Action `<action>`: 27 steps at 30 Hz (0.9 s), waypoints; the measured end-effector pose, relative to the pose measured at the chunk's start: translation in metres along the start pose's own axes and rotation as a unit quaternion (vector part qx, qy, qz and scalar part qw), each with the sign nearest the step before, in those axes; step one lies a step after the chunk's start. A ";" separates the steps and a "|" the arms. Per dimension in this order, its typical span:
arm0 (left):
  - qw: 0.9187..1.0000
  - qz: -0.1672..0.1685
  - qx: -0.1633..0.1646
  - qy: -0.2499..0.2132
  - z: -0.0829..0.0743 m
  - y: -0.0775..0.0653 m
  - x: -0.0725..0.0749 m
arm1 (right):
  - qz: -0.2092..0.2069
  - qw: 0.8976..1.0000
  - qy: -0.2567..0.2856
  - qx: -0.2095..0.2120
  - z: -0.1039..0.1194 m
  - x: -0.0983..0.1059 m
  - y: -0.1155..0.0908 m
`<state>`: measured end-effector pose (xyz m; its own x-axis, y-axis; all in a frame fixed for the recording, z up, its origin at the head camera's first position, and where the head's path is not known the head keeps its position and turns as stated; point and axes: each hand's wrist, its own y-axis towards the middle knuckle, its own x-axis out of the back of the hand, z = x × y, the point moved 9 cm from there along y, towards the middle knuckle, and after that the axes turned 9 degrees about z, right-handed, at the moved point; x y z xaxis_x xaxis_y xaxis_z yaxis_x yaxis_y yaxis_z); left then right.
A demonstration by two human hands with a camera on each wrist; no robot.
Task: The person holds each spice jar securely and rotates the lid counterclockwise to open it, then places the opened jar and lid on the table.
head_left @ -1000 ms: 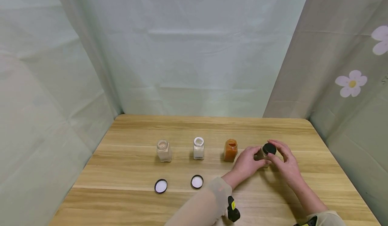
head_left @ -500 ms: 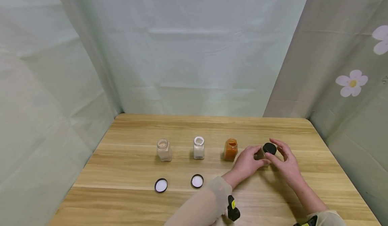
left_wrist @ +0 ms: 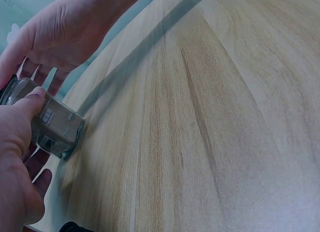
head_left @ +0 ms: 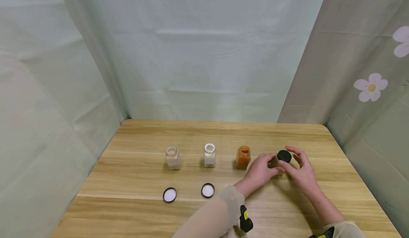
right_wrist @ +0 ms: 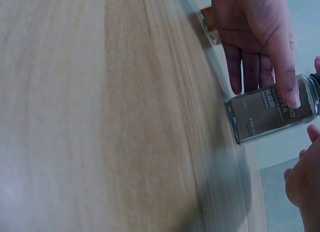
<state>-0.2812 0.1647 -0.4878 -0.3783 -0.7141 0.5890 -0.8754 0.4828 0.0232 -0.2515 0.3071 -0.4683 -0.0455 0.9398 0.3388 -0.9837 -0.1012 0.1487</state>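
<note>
A square glass spice jar (right_wrist: 265,112) of grey-brown powder, printed in white, stands on the table's right side under a black lid (head_left: 284,156). My left hand (head_left: 259,170) grips the jar's body from the left, its thumb across the near face in both wrist views. My right hand (head_left: 301,172) is curled at the lid from the right. Its thumb touches the near edge of the lid, and the index fingertip lies close behind it; full contact there is hard to tell.
Left of my hands stand three lidless jars: orange powder (head_left: 243,158), white contents (head_left: 209,156) and beige contents (head_left: 173,159). Two black-rimmed lids (head_left: 169,195) lie white side up in front. Pale curtains (head_left: 204,53) surround the wooden table (head_left: 134,181).
The fingers of my right hand have shifted slightly rightward around the lid, and the index finger stands a little farther from it. My left hand and the jar have stayed in place.
</note>
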 end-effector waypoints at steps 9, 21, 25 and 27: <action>1.000 0.002 0.001 -0.003 0.001 0.000 0.000 | -0.023 1.000 -0.015 -0.001 -0.001 0.002 0.002; 1.000 -0.001 -0.006 -0.010 0.000 0.000 0.001 | -0.040 0.999 -0.011 0.009 0.000 0.003 0.003; 1.000 0.000 -0.008 -0.009 0.000 0.001 0.000 | -0.041 0.999 -0.005 0.017 0.001 0.003 0.002; 1.000 -0.001 -0.008 -0.008 0.000 0.001 -0.001 | -0.040 0.999 -0.003 0.019 0.001 0.003 0.002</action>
<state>-0.2822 0.1655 -0.4884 -0.3822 -0.7229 0.5756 -0.8707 0.4904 0.0377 -0.2532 0.3093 -0.4657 0.0339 0.9431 0.3307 -0.9767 -0.0389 0.2110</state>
